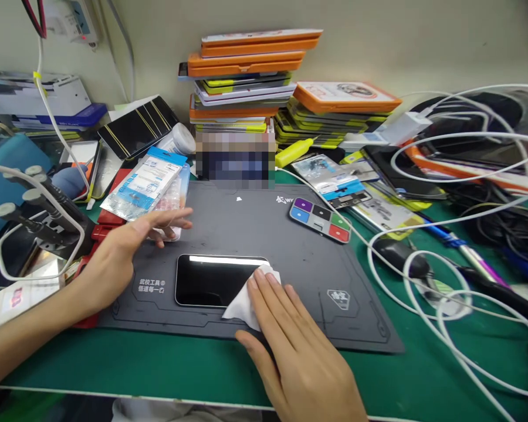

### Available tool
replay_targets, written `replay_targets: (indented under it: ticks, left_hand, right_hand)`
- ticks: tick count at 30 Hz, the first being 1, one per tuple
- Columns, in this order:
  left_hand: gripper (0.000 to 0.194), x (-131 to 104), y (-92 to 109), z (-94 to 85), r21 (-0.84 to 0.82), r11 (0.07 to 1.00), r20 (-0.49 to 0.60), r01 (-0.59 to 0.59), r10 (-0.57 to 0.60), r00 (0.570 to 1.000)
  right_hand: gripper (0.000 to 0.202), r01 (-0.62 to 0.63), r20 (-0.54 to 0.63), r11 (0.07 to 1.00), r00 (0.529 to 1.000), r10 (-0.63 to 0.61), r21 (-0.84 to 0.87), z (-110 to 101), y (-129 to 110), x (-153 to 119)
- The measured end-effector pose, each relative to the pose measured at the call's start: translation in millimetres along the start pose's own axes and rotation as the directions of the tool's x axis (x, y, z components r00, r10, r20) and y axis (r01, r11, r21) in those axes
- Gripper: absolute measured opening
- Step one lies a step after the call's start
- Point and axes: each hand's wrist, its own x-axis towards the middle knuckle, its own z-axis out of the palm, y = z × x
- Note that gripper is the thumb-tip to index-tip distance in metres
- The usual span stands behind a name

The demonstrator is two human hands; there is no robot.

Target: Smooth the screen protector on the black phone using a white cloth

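Note:
A smartphone [213, 282] with a black screen and a light frame lies flat on the dark grey work mat [255, 217]. My right hand [297, 346] presses a white wipe [246, 306] onto the phone's right end, its fingers held flat and close together. The wipe and the hand hide that end. My left hand [136, 246] hovers at the mat's left side, fingers stretched out and apart, with nothing in it. Behind its fingertips is a clear plastic pack [176, 202].
Orange and yellow boxes [246, 64] are stacked at the back. A coloured tile-like case [320, 220] lies on the mat's right. Loose white cables [422, 281] loop across the right side. A dark tool holder [57, 228] stands on the left.

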Motion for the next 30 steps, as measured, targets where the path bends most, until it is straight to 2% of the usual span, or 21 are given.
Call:
replay_targets:
  ticks: [3,5,9,15,17,24,26,30]
  left_hand:
    - [0.055,6.2,-0.3,-2.3,-0.182,0.983,-0.139,0.001,-0.027,0.99]
    - [0.054,8.8,-0.5,-3.3,-0.232,0.973,-0.178,-0.007,-0.036,0.983]
    - [0.053,9.0,-0.6,-2.2,-0.239,0.971,-0.188,-0.001,-0.046,0.981]
    - [0.056,7.0,-2.9,0.4,-0.209,0.978,-0.199,0.016,-0.059,0.978]
    - [0.057,6.8,-4.2,0.3,-0.181,0.983,-0.193,0.007,-0.043,0.98]
    - [0.059,6.4,-7.2,-1.8,-0.118,0.993,-0.174,-0.024,0.004,0.985]
    - [0.06,6.1,-6.6,-2.0,-0.111,0.994,-0.174,-0.01,-0.01,0.985]
    - [0.059,4.9,-4.3,-1.3,-0.101,0.995,-0.139,0.002,-0.016,0.99]
  right_hand:
    - [0.06,-0.001,0.047,0.999,0.999,0.003,-0.042,3.2,4.0,6.6]
    - [0.063,-0.017,0.076,0.998,0.997,0.021,-0.052,6.0,7.9,16.4]
    - [0.066,-0.045,0.101,0.997,0.994,0.051,-0.055,7.3,8.8,25.3]
    - [0.071,0.008,0.064,0.998,0.998,-0.004,-0.063,-5.4,-7.5,-4.2]
    - [0.07,0.023,0.059,0.997,0.998,-0.019,-0.071,-5.5,-9.1,-5.0]
    - [0.068,0.012,0.072,0.996,0.997,-0.006,-0.085,10.2,-6.2,35.2]
    - [0.072,0.013,0.069,0.994,0.998,-0.006,-0.104,8.5,-11.4,31.7]
    - [0.076,0.054,0.053,0.994,0.997,-0.049,-0.1,-1.3,-23.9,8.2]
